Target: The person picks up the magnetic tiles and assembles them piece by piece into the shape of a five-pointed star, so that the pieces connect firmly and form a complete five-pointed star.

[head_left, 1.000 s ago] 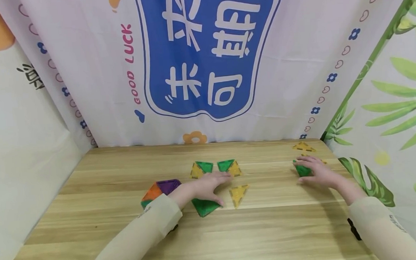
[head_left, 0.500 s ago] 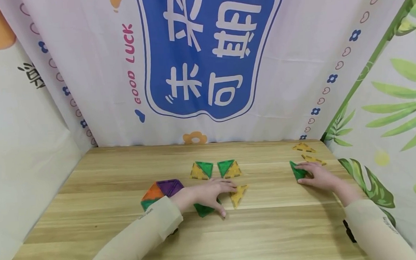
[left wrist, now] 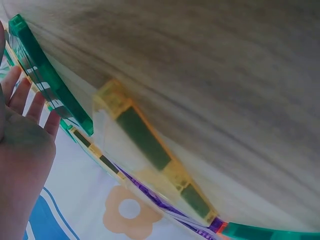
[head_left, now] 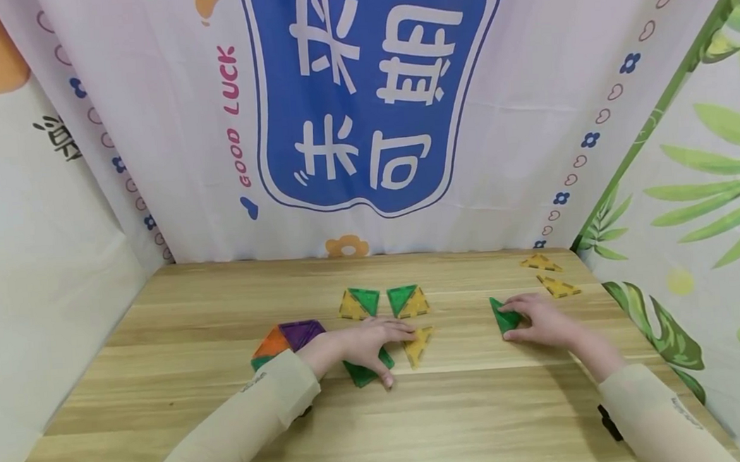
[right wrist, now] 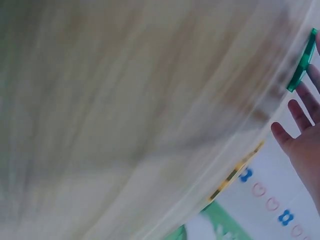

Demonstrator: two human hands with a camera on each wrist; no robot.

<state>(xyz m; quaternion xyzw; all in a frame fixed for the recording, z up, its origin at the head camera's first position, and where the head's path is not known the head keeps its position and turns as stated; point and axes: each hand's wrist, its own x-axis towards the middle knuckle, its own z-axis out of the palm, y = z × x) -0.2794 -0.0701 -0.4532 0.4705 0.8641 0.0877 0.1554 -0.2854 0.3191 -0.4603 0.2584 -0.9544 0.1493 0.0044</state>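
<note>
In the head view my left hand reaches over a green tile, fingers extended and thumb spread. Its fingertips touch the upper corner of a yellow triangular magnetic tile lying on the table. My right hand pinches a green triangular magnetic tile between thumb and fingers, at the right part of the table. That green tile also shows at the right edge of the right wrist view. In the left wrist view, the left hand's fingers are beside a green tile.
Two green-and-yellow tile pairs lie beyond the left hand. An orange, purple and green tile cluster is partly behind the left forearm. Two yellow triangles lie at the back right. A printed curtain hangs behind the table.
My right hand has taken hold of the green triangle and moved it left and nearer. My left fingers have reached the yellow triangle, which has shifted slightly left.
</note>
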